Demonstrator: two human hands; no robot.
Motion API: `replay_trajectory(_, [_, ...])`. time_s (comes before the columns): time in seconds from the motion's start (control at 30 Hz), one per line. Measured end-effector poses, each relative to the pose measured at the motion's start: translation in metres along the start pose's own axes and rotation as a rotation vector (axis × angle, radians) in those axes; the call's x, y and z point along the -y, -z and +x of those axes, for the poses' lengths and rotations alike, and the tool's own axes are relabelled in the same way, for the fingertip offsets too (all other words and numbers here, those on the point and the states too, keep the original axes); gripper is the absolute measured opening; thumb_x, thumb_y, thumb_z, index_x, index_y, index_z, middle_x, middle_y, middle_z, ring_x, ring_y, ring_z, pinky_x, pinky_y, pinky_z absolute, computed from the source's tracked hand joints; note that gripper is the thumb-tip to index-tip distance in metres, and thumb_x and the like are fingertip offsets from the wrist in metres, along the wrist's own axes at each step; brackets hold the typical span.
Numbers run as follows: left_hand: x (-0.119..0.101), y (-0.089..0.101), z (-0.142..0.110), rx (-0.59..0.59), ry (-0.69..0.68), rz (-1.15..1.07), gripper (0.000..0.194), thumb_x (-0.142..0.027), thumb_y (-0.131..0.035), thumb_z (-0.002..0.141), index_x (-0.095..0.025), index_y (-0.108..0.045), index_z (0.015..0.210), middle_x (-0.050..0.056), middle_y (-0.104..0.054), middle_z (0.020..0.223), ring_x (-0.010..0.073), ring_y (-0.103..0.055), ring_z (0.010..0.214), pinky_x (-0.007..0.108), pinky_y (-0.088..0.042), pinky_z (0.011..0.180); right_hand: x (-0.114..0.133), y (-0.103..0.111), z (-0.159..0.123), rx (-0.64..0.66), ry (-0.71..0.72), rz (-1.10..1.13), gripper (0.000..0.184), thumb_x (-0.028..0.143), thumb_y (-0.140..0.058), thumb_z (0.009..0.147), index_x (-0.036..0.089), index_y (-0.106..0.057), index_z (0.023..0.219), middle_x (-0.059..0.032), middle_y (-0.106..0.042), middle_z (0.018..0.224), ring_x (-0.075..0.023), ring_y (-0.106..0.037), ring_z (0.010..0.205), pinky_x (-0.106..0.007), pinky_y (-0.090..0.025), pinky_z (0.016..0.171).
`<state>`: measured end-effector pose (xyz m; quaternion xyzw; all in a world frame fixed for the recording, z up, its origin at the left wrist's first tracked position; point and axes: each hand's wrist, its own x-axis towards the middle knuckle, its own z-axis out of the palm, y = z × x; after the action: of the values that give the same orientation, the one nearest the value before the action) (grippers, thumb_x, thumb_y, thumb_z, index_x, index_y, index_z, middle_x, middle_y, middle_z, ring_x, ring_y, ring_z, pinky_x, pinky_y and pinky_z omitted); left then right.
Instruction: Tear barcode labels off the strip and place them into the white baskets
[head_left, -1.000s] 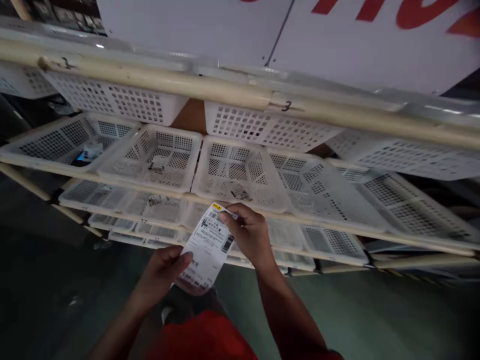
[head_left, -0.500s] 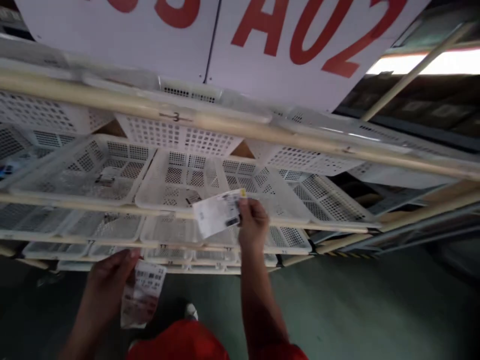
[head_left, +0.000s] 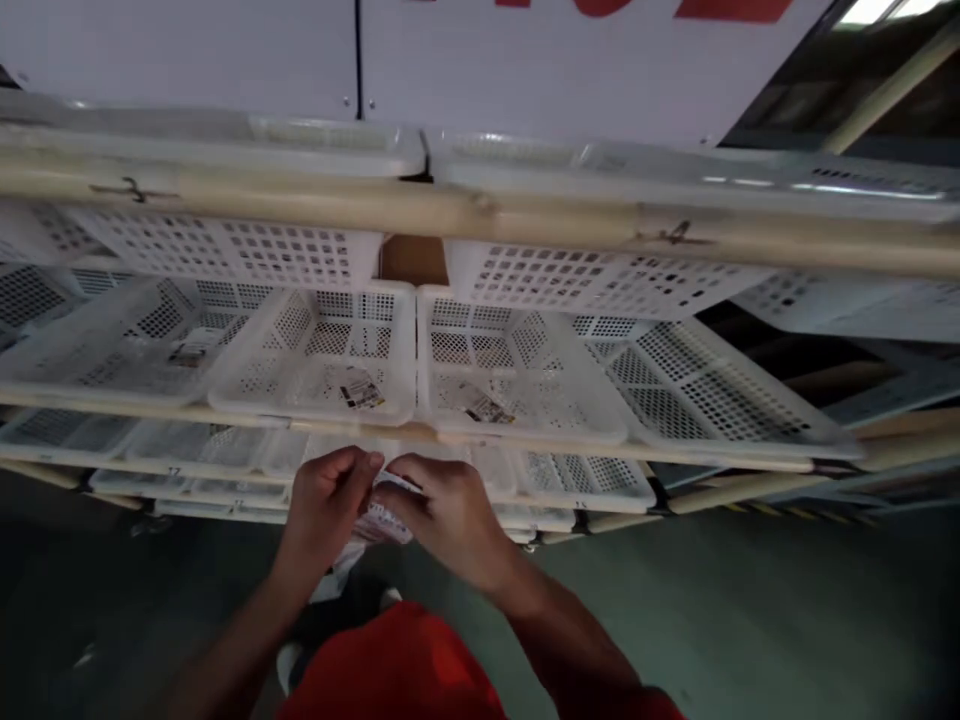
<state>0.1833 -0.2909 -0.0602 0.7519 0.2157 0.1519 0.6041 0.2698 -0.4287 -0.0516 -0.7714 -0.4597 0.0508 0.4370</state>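
Note:
My left hand and my right hand are close together in front of the lower rack shelves. Between them, both hands pinch a bundle of printed paper labels, mostly hidden by my fingers. Barcodes and print on the bundle are too small and covered to read. Just above my hands, a white perforated plastic basket holds a small printed slip. The basket to its left holds another slip.
A cream rack with a handwritten 4 on its rail carries rows of white baskets. A further slip lies in the left basket. A white sign board with red lettering tops the rack. A green floor lies below; my red shirt shows at the bottom.
My right hand has come down from over the basket and now meets my left hand, with the separate labels together between them. The view has shifted down and sideways along the rack.

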Motion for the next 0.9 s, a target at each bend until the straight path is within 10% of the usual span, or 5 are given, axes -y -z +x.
replay_trajectory(0.27, [0.017,-0.042,-0.023,0.280,0.288,-0.298,0.043,-0.057,-0.062,0.075,-0.016,-0.054,0.067,0.000,-0.046,0.059,0.0140,-0.046,0.057,0.024,-0.041,0.051,-0.047,0.069,0.010,-0.352,-0.062,0.214,0.014,0.028,-0.064,0.080,0.017,-0.064,0.072,0.0010,-0.061,0.063,-0.0095,-0.048,0.051,-0.021,-0.035,0.047])
replay_trajectory(0.9, [0.003,-0.103,-0.026,0.171,0.208,0.011,0.046,-0.058,-0.063,0.073,-0.014,-0.059,0.061,-0.001,-0.047,0.054,0.0127,-0.041,0.055,0.022,-0.031,0.051,-0.087,0.115,-0.036,-0.506,-0.177,0.425,0.019,0.035,-0.068,0.071,0.017,-0.065,0.066,-0.0017,-0.063,0.063,-0.0132,-0.054,0.056,-0.023,-0.041,0.050])
